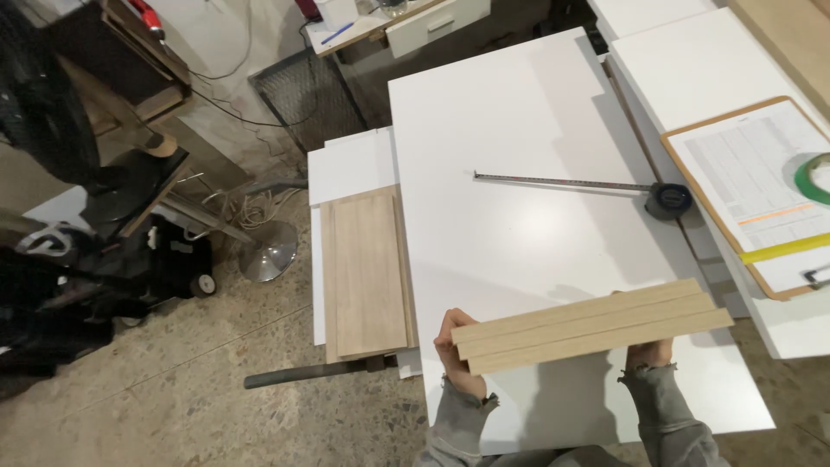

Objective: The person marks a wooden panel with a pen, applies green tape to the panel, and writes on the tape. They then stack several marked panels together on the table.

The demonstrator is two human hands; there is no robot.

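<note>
- nearest the camera, both hands carry a stack of light wood-grain boards (pixel 590 325) edge-on over the near end of the big white panel (pixel 519 233), three long thin strips showing, pale oak-look faces with raw-looking edges
- left hand (pixel 456 350) is clamped on the stack's left end, fingers curled up round the end so the boards stay squared together, grey frayed cuff below it
- right hand (pixel 650 353) sits under the stack nearer its right end, mostly hidden by the boards, so i can't tell how the fingers lie, looks like it's propping the weight from below
- the white panel itself is smooth, matte, hard-edged, lying flat like a worktop
- left of the panel, another pile of similar wood-grain boards (pixel 367 273) lies flat on smaller white sheets (pixel 350 164), probably parked there to keep the panel free
- further up the panel, a tape measure (pixel 667 200) has its metal blade pulled out across the surface, case at the panel's right edge
- right of the panel, a wooden clipboard (pixel 750 195) with printed sheets and a green tape roll (pixel 814 178) on it
- beyond the panel's far left corner, a dark wire mesh crate (pixel 309 97) on the speckled concrete floor
</note>
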